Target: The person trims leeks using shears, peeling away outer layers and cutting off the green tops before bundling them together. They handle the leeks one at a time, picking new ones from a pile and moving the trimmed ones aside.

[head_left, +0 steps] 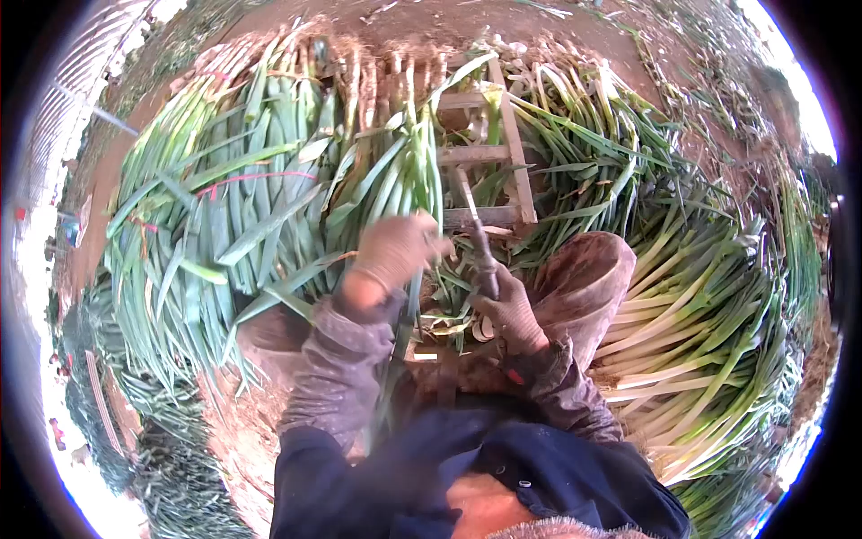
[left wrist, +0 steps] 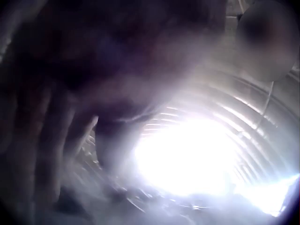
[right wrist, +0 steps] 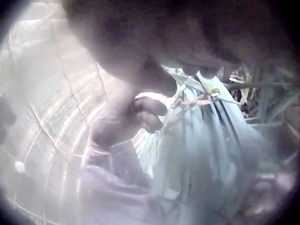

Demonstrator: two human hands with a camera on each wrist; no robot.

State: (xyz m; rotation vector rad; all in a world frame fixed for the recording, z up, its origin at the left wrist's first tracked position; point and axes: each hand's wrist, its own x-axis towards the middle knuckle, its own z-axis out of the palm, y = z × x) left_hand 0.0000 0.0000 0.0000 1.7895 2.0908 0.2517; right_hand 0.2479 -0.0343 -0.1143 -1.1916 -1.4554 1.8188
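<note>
My gloved left hand [head_left: 395, 251], blurred, is over the leaf ends of a bunch of leeks [head_left: 400, 171] in the head view. Its fingers hang loosely in the left wrist view, with nothing seen in them. In the right wrist view that same left hand [right wrist: 150, 115] appears beside green leaves [right wrist: 192, 136]. My gloved right hand [head_left: 514, 310] grips the dark handle of a long, narrow knife [head_left: 485, 268], whose blade points away from me, over a wooden slatted frame [head_left: 516, 153].
Bound leeks [head_left: 260, 198] are heaped on the left. More leeks [head_left: 584, 135] lie beyond the frame, and others with long white stems [head_left: 664, 323] lie fanned out by my right knee [head_left: 588, 269]. Bare soil [head_left: 575, 31] runs along the far side; a ribbed covering [head_left: 90, 54] rises at left.
</note>
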